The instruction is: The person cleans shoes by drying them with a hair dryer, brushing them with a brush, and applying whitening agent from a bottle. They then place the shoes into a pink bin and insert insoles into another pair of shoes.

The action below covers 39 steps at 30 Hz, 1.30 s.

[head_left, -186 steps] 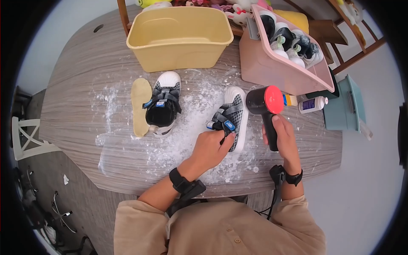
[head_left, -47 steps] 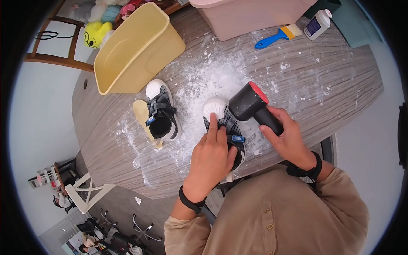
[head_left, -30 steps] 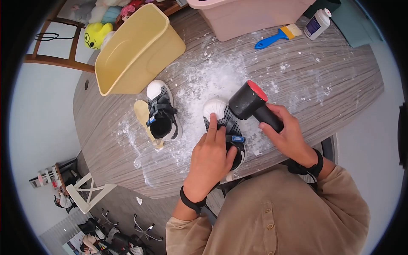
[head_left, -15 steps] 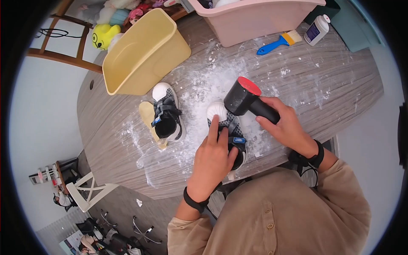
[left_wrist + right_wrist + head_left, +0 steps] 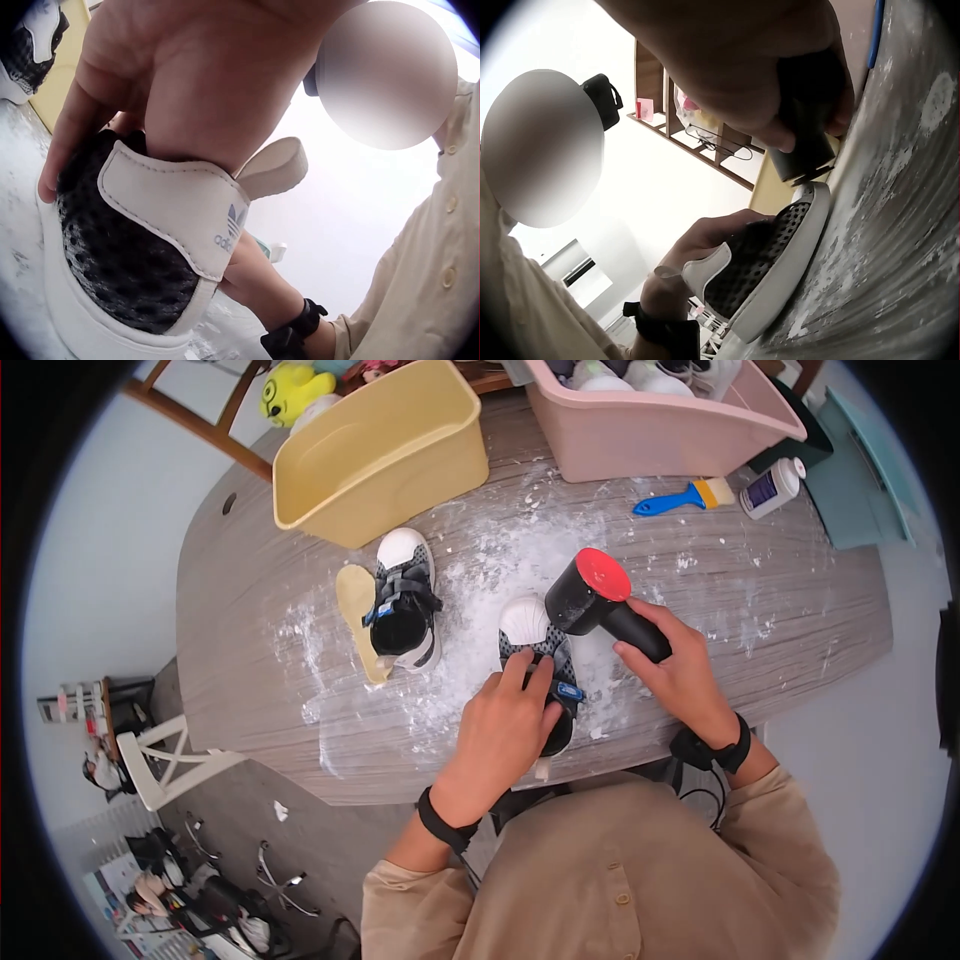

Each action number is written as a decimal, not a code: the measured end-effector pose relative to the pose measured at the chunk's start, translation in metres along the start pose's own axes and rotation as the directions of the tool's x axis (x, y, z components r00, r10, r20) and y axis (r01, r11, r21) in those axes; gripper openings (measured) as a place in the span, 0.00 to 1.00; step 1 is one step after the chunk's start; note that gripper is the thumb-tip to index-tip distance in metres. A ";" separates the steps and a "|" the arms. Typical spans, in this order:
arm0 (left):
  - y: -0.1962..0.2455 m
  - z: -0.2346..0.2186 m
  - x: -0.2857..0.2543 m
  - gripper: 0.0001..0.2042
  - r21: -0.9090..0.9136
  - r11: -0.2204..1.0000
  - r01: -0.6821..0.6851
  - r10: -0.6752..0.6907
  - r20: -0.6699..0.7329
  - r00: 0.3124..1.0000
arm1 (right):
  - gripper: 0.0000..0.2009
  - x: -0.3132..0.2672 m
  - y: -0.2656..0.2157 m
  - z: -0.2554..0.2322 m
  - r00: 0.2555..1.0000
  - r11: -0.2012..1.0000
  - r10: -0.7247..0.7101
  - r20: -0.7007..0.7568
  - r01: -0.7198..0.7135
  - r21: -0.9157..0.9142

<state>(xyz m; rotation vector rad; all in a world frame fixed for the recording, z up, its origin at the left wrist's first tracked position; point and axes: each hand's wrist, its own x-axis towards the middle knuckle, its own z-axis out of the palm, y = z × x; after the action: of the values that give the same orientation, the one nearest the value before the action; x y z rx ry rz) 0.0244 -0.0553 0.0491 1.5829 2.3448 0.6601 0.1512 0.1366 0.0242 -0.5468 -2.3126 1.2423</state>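
Note:
A black mesh sneaker (image 5: pixel 525 620) with a white toe cap lies on the table before the person, toe pointing away. The left hand (image 5: pixel 500 725) grips it from above at the straps and opening; one finger runs down its side in the left wrist view, where the white heel (image 5: pixel 161 199) and pull loop show. In the right hand (image 5: pixel 680 665) is a black hair-dryer-shaped device (image 5: pixel 578 600) with a red end, held by its handle. Its black end is close beside the toe. To the left stand a matching sneaker (image 5: pixel 402 605) and a beige insole (image 5: pixel 355 605).
White powder (image 5: pixel 500 560) is scattered over the wooden table (image 5: pixel 810 590). A yellow bin (image 5: pixel 390 505) and a pink bin (image 5: pixel 660 445) holding shoes stand at the back. A blue-handled brush (image 5: pixel 675 503) and a white bottle (image 5: pixel 772 488) lie at back right.
The left index finger has drawn back from the toe cap towards the straps. Earlier the sneaker lay tilted on its side with the device farther out; the device is now close by the toe.

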 end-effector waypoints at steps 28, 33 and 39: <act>0.022 0.036 -0.003 0.19 0.227 0.957 0.179 -0.143 -0.165 0.976 | 0.13 0.025 -0.014 -0.017 0.795 0.881 0.303 0.525 -0.444 0.165; 0.026 0.037 -0.002 0.17 0.187 0.959 0.214 -0.184 -0.169 0.968 | 0.15 0.025 -0.014 -0.015 0.819 0.860 0.340 0.461 -0.470 0.200; 0.025 0.037 -0.003 0.17 0.202 0.954 0.221 -0.178 -0.211 0.961 | 0.16 0.031 -0.007 -0.013 0.795 0.827 0.402 0.455 -0.528 0.193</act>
<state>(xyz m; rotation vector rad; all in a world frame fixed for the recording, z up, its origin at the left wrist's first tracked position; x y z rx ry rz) 0.0615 -0.0414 0.0293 1.3901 2.7622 0.5396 0.1320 0.1588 0.0425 -0.8616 -2.2860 2.0924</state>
